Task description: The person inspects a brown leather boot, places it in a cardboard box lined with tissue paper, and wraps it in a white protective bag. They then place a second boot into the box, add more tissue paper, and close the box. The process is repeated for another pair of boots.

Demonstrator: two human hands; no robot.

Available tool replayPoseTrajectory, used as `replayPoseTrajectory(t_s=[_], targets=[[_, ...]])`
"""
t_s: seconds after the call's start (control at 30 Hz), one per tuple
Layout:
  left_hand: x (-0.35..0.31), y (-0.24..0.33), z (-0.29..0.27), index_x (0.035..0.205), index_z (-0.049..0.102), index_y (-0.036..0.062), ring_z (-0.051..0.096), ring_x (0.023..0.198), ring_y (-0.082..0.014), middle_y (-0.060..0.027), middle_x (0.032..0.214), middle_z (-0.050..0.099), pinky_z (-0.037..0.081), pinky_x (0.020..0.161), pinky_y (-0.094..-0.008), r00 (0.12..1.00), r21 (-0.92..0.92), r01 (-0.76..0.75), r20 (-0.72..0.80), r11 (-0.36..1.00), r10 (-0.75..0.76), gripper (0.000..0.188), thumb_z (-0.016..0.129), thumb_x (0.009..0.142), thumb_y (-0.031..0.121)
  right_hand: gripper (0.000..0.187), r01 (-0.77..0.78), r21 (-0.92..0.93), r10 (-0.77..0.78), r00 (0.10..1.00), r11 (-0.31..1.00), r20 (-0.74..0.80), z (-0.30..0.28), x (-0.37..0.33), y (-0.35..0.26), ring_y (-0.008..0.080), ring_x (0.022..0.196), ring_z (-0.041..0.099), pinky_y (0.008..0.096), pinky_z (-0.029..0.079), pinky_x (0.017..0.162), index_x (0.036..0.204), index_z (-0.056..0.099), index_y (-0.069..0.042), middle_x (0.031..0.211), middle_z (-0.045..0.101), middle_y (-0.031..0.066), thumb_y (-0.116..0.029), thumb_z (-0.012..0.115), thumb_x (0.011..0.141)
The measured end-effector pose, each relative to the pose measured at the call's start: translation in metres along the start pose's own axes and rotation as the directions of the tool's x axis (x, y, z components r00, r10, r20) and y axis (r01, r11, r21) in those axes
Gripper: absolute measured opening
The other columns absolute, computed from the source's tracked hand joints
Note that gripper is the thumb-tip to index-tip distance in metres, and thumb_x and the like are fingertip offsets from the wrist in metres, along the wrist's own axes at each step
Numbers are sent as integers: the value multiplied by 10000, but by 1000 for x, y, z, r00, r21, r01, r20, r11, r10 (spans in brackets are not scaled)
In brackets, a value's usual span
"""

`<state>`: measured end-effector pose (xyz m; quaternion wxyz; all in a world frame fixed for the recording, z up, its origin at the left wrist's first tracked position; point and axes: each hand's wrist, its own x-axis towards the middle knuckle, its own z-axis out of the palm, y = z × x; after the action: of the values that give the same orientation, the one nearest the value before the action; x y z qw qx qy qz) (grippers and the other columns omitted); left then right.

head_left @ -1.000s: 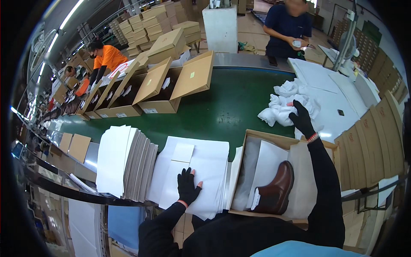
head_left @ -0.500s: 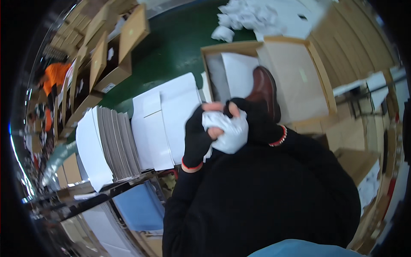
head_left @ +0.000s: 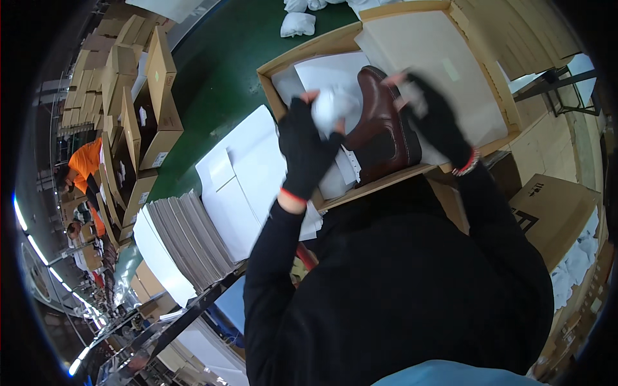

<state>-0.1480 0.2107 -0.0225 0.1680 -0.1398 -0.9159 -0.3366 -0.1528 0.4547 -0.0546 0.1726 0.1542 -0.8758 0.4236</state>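
A reddish-brown ankle boot point(head_left: 368, 116) with a dark side panel lies on its side in an open cardboard shoebox point(head_left: 380, 183). My left hand point(head_left: 308, 145), in a black fingerless glove, is closed around a white crumpled paper ball point(head_left: 335, 106) just left of the boot. Motion blurs the ball. On the boot's other side, my right hand point(head_left: 434, 116), gloved alike, has its fingers stretched apart at the boot's edge. It is blurred too, and whether the fingertips touch the leather I cannot tell. White paper point(head_left: 325, 69) lines the box beneath.
White sheets point(head_left: 248, 174) and a stack of grey-edged card point(head_left: 190, 235) lie left of the shoebox. Several open cartons point(head_left: 158, 128) stand farther left, near a person in orange point(head_left: 84, 161). Paper wads point(head_left: 298, 24) lie beyond the box. At the right is another carton point(head_left: 553, 215).
My hands, earlier together on the paper ball in front of the box, have moved forward and apart. The left keeps the ball; the right has let go and reached the boot. The view has shifted.
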Motion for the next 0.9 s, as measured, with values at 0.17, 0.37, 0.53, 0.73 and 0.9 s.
replayPoseTrajectory(t_s=[0.17,0.37,0.53,0.73,0.9], targets=[[83,-55,79,1186,520,122,582,930,-374,-145,1012,565,488,735,-458,985,152,-160,95,975,147,555,755,698,240,468,-143,-670,11,980,728,-197,-103,-4,148,359,1122,534,419,424,960,1280,508,-19,1226,564,199,-241,597,877],[112,-75,164,1124,497,118,640,873,-351,-147,1029,612,518,732,-471,957,301,-137,285,944,48,448,710,749,241,536,-351,-656,372,921,668,-115,-85,-41,203,355,1012,580,424,464,870,1161,580,-2,1067,599,227,-452,608,872],[84,-80,132,1275,411,16,566,1070,-405,-229,1287,464,508,843,-409,962,-204,-43,254,978,95,608,694,806,279,470,-557,-407,599,800,724,-31,-65,-46,208,334,856,601,422,476,748,947,615,-22,852,617,171,-482,633,851],[-6,-89,-37,1510,110,133,640,946,-220,-194,1447,353,545,685,-297,922,-585,252,-96,771,-374,756,586,923,102,345,-339,-463,360,932,819,-45,-71,-57,224,379,841,584,453,457,738,897,602,-8,813,609,201,-352,596,891],[-86,-111,-234,1189,508,3,593,954,-165,-77,1137,556,531,757,-296,699,-279,281,-596,918,-395,314,435,1009,250,410,-364,-440,366,927,821,-83,-113,-10,218,414,951,595,459,468,795,994,609,29,944,641,238,-367,535,921]])
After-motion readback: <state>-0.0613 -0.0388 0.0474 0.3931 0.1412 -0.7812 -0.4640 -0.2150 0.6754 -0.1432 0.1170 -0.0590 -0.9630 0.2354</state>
